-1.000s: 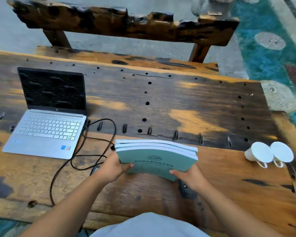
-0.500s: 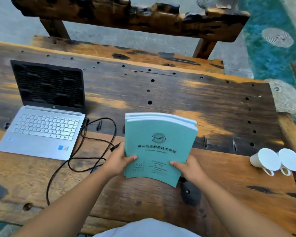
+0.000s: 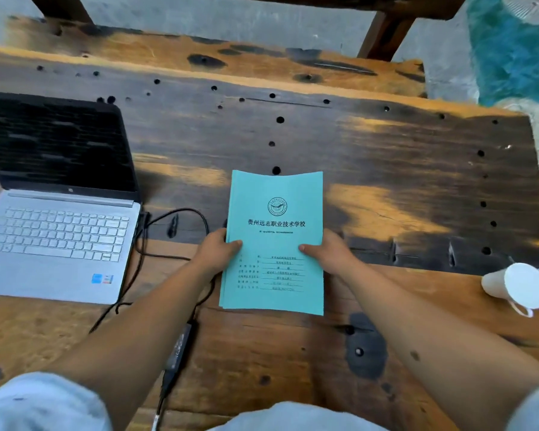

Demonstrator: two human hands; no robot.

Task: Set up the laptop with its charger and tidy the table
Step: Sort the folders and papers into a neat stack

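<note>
A stack of teal booklets (image 3: 274, 213) stands upright in the middle of the wooden table (image 3: 386, 169), cover facing me. My left hand (image 3: 217, 251) grips its left edge and my right hand (image 3: 327, 253) grips its right edge, thumbs on the cover. An open silver laptop (image 3: 56, 237) with a dark screen sits at the left. A black charger cable (image 3: 181, 213) loops from the laptop's right side, and the charger brick (image 3: 179, 346) lies near the front edge under my left forearm.
Two white cups (image 3: 520, 286) lie on their sides at the table's right edge. A dark wooden bench (image 3: 218, 51) runs along the far side. Teal patterned floor shows at the upper right.
The booklets went from lying nearly flat in my hands to standing upright with the cover toward me. My head has moved closer to the table.
</note>
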